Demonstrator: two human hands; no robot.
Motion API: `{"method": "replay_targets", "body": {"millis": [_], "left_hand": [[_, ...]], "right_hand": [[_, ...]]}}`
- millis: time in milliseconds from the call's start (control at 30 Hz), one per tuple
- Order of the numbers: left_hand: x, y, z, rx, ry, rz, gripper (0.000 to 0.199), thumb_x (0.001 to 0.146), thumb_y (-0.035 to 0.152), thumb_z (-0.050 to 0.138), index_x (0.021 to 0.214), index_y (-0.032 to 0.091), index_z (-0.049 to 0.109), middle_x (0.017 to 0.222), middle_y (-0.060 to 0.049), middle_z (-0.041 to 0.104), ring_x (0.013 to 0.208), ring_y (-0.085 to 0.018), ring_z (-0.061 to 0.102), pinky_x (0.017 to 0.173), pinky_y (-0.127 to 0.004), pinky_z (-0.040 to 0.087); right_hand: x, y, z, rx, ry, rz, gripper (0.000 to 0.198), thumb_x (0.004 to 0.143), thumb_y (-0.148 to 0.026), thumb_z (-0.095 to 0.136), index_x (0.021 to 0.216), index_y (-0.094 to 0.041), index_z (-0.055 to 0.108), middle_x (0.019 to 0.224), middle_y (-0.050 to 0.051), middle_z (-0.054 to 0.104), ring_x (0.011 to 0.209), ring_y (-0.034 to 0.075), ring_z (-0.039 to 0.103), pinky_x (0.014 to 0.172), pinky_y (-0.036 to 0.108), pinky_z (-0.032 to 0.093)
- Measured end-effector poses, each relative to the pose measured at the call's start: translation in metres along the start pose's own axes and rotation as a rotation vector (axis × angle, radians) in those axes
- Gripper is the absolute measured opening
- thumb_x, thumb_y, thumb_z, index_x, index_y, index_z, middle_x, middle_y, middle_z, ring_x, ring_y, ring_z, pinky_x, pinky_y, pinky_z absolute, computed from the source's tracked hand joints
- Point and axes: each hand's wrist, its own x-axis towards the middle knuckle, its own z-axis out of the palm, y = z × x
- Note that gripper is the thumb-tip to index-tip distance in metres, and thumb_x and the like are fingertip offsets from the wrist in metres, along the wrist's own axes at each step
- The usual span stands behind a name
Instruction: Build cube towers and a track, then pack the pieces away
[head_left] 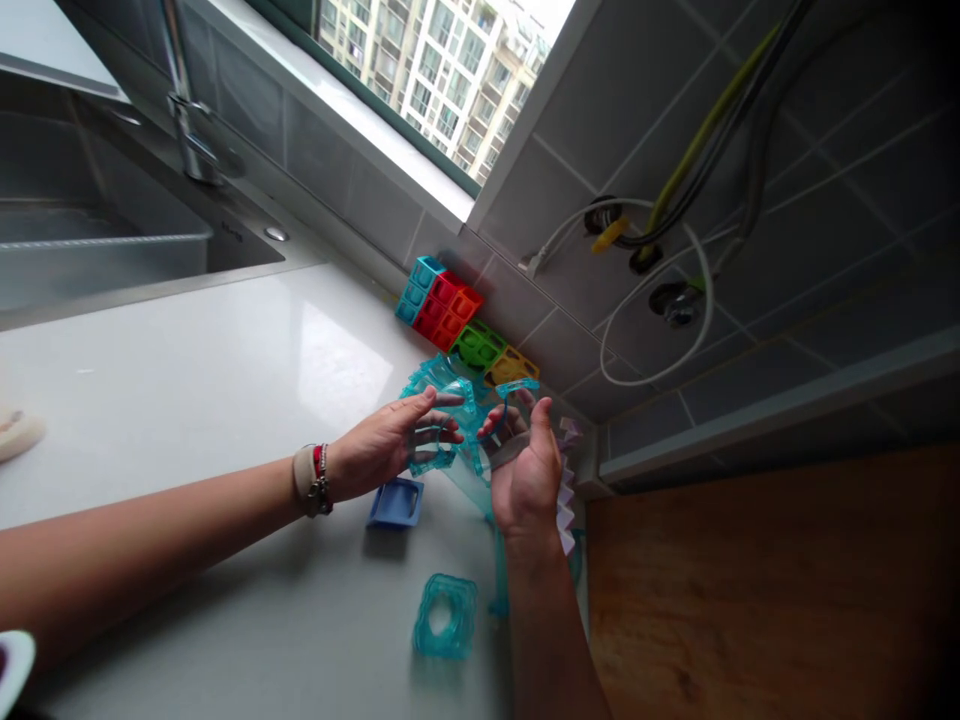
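Note:
My left hand [382, 440] has its fingers curled around a translucent teal plastic piece [433, 461] with an opening in it. In my right hand [525, 480], palm up and thumb raised, is another translucent teal plastic piece [517, 386]. Both hands are raised above more teal pieces [439, 372] near the wall, and they partly cover them. Under my left hand lies a blue square plastic frame [396, 503]. Closer to me on the counter is a small stack of teal square frames [445, 616].
Against the tiled wall stand blocks: light blue and red ones [439, 303], a green one [478, 344] and a yellow one [513, 366]. Lilac zigzag-edged pieces [565, 500] lie by the right counter edge. The sink [247, 250] and tap [193, 140] are at the left.

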Motion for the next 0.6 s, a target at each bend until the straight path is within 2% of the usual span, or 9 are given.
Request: {"method": "replay_targets", "body": {"millis": [100, 200, 433, 600], "left_hand": [[0.000, -0.001, -0.001, 0.004, -0.009, -0.002, 0.038, 0.098, 0.047, 0.067, 0.122, 0.018, 0.071, 0.102, -0.011, 0.073, 0.097, -0.023, 0.072, 0.081, -0.034, 0.059], [0.000, -0.001, 0.000, 0.010, -0.008, -0.012, 0.038, 0.098, 0.047, 0.066, 0.121, 0.018, 0.071, 0.103, -0.011, 0.073, 0.096, -0.024, 0.073, 0.081, -0.035, 0.060], [-0.001, 0.001, 0.003, 0.016, 0.016, -0.023, 0.036, 0.098, 0.047, 0.066, 0.117, 0.017, 0.071, 0.101, -0.009, 0.073, 0.088, -0.021, 0.074, 0.076, -0.032, 0.061], [-0.001, 0.001, 0.003, 0.023, 0.004, -0.019, 0.036, 0.099, 0.047, 0.065, 0.117, 0.016, 0.071, 0.103, -0.010, 0.073, 0.085, -0.020, 0.074, 0.077, -0.033, 0.061]], "right_hand": [[0.006, -0.007, -0.006, -0.012, -0.013, -0.020, 0.029, 0.087, -0.041, 0.076, 0.108, -0.023, 0.067, 0.084, -0.002, 0.072, 0.067, 0.011, 0.063, 0.064, 0.025, 0.055], [0.009, -0.013, -0.009, -0.019, -0.018, -0.026, 0.025, 0.082, -0.027, 0.078, 0.104, -0.024, 0.067, 0.084, -0.004, 0.072, 0.068, 0.010, 0.063, 0.066, 0.024, 0.054], [0.007, -0.017, -0.007, -0.006, -0.008, -0.015, 0.023, 0.080, -0.025, 0.079, 0.099, -0.021, 0.066, 0.090, 0.001, 0.077, 0.073, 0.010, 0.066, 0.067, 0.022, 0.053], [0.008, -0.012, -0.008, -0.053, -0.019, -0.055, 0.026, 0.077, -0.027, 0.083, 0.098, -0.023, 0.069, 0.091, -0.002, 0.074, 0.073, 0.010, 0.065, 0.069, 0.024, 0.053]]}}
